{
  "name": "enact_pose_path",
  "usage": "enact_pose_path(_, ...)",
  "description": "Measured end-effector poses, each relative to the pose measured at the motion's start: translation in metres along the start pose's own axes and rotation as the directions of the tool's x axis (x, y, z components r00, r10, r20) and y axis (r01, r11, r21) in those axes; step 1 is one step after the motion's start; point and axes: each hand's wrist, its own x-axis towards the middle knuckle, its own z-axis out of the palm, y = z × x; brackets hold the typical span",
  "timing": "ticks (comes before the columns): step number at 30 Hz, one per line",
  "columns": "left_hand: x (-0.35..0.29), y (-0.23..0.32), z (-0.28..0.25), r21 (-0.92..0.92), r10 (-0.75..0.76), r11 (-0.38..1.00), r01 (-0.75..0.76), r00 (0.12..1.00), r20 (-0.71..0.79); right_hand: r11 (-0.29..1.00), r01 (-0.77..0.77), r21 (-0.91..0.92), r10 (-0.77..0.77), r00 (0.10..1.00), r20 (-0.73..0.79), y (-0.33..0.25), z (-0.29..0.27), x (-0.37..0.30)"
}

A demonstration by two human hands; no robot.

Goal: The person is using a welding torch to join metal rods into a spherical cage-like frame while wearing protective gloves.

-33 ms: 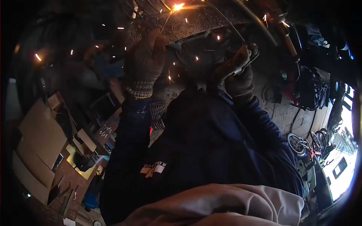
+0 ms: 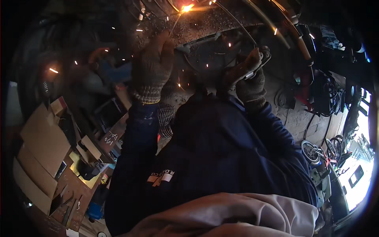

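Note:
My left hand, in a knitted work glove, is closed around a thin metal rod that slants up toward a bright orange glow. In my gloved right hand is what looks like a welding electrode holder with a tan, worn grip. A long thin electrode runs from it up and left to the top edge, near the glow. Sparks fly around both hands. A dark, grainy metal surface lies beyond my hands. My fingers are partly lost in shadow.
Opened cardboard boxes stand on a brown workbench at left. A wire rack lies below my left hand. At right are coiled cables, bicycles and a bright opening. Curved pipes arc at upper right.
The sparks are in different places, and bright streaks now show along the curved pipes at upper right. Both hands stay almost where they were, still holding their things.

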Motion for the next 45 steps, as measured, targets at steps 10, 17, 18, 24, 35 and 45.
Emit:
enact_pose_path(10,0.001,0.012,0.002,0.022,0.176,0.984,-0.175,0.982,-0.068,0.987,-0.013,-0.160,0.019,0.999,0.037,0.033,-0.022,-0.006)
enact_pose_path(17,0.017,0.027,0.012,0.154,0.212,0.968,-0.200,0.975,-0.069,0.994,-0.048,-0.101,0.039,0.995,-0.092,0.038,-0.024,-0.007)
enact_pose_path(18,0.019,0.027,0.016,0.174,0.224,0.963,-0.207,0.971,-0.082,0.993,-0.056,-0.107,0.046,0.995,-0.091,0.038,-0.028,-0.007)
enact_pose_path(24,0.022,0.040,0.012,0.226,0.180,0.960,-0.163,0.982,-0.055,0.997,-0.083,0.005,0.083,0.994,-0.066,0.035,-0.032,-0.004)
enact_pose_path(35,0.022,0.042,0.007,0.310,0.247,0.926,-0.215,0.967,-0.067,0.985,-0.082,-0.152,0.108,0.979,0.173,0.013,-0.038,0.014)
enact_pose_path(45,0.021,0.032,0.010,0.229,0.231,0.952,-0.202,0.967,-0.110,0.999,-0.040,-0.029,0.045,0.976,0.215,0.003,-0.021,0.026)
